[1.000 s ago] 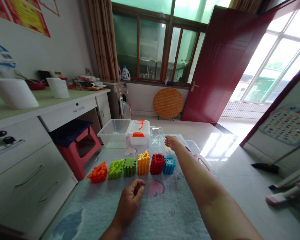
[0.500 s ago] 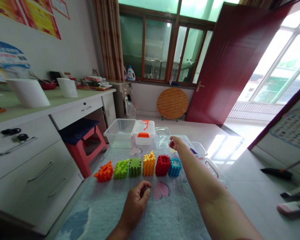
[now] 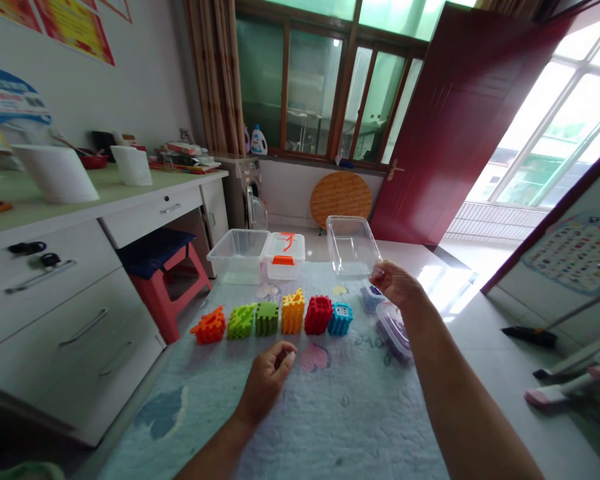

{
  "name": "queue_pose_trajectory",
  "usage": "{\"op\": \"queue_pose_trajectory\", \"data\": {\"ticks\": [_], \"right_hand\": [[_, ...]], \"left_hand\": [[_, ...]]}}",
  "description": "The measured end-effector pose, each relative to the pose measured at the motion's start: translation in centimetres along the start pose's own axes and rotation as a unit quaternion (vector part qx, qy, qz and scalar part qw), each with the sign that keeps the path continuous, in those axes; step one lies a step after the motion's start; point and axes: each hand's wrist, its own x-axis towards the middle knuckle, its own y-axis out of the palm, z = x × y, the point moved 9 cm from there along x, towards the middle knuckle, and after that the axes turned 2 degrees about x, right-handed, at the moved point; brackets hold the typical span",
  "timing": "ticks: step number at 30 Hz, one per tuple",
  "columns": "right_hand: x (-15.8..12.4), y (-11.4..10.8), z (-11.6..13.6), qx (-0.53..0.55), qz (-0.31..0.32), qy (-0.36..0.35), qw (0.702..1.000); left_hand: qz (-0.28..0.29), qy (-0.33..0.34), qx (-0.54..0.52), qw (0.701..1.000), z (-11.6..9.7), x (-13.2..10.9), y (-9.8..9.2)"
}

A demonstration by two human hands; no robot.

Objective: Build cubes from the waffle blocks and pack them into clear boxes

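Note:
My right hand (image 3: 398,284) pinches the near right corner of a clear plastic box (image 3: 351,245), tilted above the far part of the mat. My left hand (image 3: 269,379) rests loosely curled on the mat (image 3: 330,427), with nothing visible in it. Beyond it stands a row of block cubes with interlocking edges: orange (image 3: 209,325), light green (image 3: 241,321), dark green (image 3: 267,319), yellow (image 3: 293,312), red (image 3: 319,315) and blue (image 3: 341,319). A small container with purple pieces (image 3: 372,297) and a clear lidded one (image 3: 395,328) lie near my right forearm.
At the mat's far edge stand an open clear bin (image 3: 237,260) and a white box with orange latches (image 3: 285,259). A pink stool (image 3: 167,283) and a desk (image 3: 175,193) are on the left. A red door (image 3: 445,133) stands at the back right.
My right hand has moved right and now holds the clear box, which stood on the mat before. It is lifted and tilted. My left hand stays curled in nearly the same place.

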Motion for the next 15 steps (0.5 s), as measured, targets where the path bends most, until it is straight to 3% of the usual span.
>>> {"op": "queue_pose_trajectory", "data": {"ticks": [5, 10, 15], "right_hand": [[-7.3, -0.8, -1.0, -0.072, 0.151, -0.020, 0.986], [-13.0, -0.1, -7.0, -0.053, 0.267, 0.106, 0.956], [-15.1, 1.6, -13.7, -0.063, 0.327, 0.205, 0.920]], "left_hand": [[-0.017, -0.010, -0.053, 0.998, -0.4, -0.3, -1.5], [-0.056, -0.010, -0.144, 0.988, -0.2, -0.2, -3.2], [-0.004, -0.027, -0.298, 0.954, -0.7, -0.5, -2.4]]}}
